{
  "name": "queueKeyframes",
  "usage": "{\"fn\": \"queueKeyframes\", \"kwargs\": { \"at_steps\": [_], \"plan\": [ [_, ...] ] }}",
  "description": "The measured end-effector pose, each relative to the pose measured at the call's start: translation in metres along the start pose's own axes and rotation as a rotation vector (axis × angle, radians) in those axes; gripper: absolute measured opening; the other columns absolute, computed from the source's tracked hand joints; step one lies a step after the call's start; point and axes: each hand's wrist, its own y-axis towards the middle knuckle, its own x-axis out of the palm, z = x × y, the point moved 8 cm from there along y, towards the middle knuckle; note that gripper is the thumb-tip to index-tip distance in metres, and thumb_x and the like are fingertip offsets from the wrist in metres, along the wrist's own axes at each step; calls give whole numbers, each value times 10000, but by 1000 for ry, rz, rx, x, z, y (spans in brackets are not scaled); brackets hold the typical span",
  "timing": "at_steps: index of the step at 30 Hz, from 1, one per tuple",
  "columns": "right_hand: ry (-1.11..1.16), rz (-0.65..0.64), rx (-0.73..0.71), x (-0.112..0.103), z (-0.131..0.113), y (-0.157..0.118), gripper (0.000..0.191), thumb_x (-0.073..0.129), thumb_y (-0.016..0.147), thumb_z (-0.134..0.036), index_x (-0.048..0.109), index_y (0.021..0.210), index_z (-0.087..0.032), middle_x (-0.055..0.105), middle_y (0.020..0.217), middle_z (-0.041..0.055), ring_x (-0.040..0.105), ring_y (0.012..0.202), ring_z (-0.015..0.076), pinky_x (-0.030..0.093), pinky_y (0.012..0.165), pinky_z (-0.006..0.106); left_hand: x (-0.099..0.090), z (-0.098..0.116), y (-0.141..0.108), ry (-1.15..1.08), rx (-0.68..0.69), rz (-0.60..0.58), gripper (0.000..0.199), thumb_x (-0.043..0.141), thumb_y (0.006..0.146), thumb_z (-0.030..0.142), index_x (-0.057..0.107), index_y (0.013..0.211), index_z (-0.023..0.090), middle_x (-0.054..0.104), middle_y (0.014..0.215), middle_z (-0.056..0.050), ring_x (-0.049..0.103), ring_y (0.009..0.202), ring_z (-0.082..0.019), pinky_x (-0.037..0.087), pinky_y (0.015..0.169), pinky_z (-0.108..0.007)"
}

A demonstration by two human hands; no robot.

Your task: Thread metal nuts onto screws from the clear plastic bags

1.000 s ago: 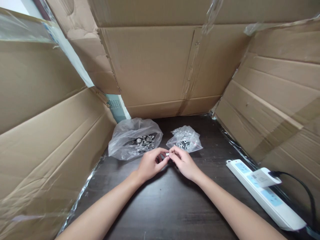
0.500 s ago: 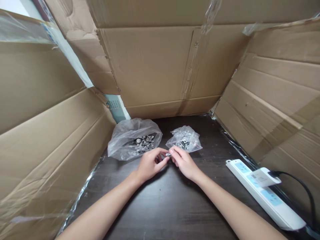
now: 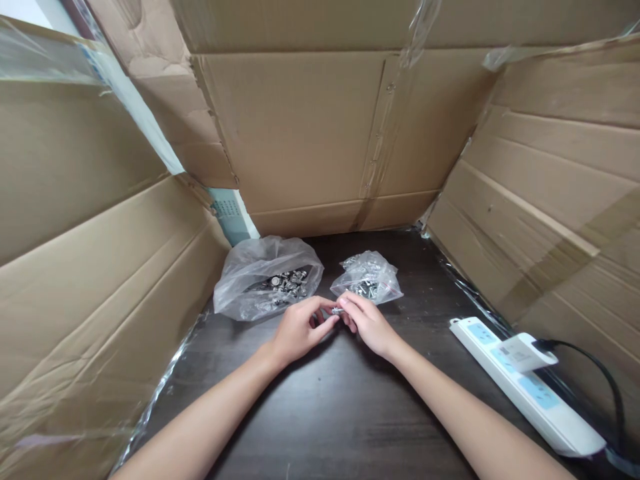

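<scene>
Between the fingertips of both hands is a small silvery metal piece [image 3: 337, 311], like a screw. My left hand [image 3: 307, 327] pinches it from the left with thumb and forefinger. From the right, my right hand [image 3: 364, 323] grips it with closed fingers. Behind my left hand lies an open clear plastic bag [image 3: 240, 287] with several metal fasteners [image 3: 290, 283] in it. A smaller clear bag [image 3: 377, 273], holding several small screws, lies just behind my right hand.
The dark table [image 3: 310, 427] is walled by cardboard at the left, back [image 3: 310, 127] and right. A white power strip [image 3: 565, 423] with a plugged-in white adapter [image 3: 523, 352] and black cable lies at the right.
Both hands stay nearly where they were, still holding the metal piece. A bit more of the piece shows between the fingertips. The whole view has shifted very slightly.
</scene>
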Motion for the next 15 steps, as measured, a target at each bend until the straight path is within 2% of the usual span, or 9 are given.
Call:
{"fn": "queueKeyframes", "kwargs": {
  "at_steps": [4, 10, 15],
  "plan": [
    [-20, -29, 22, 1, 0, 1, 446, 439, 977, -503, 450, 643, -208, 470, 614, -15, 451, 585, 140, 363, 573, 276, 2, 2, 0, -10, -5, -29, 187, 656, 932, 278, 700, 1082, 175, 740, 902, -40, 649, 697, -127, 516, 610, -217],
    [-7, -76, 50, 3, -3, -1, 244, 539, 877, -372, 516, 698, -208, 465, 608, -35, 441, 581, 138, 350, 569, 265, 0, 5, 0, -4, 9, -12, 174, 660, 929, 274, 701, 1063, 171, 739, 884, -39, 650, 695, -128, 509, 604, -212],
    [-52, -72, 44, 3, -3, -1, 347, 494, 920, -419, 468, 642, -214, 442, 579, -35, 416, 571, 138, 340, 583, 275, 1, 4, 1, -26, -7, -24, 163, 655, 937, 279, 700, 1049, 169, 740, 892, -40, 648, 695, -127, 507, 604, -213]
  ]
}}
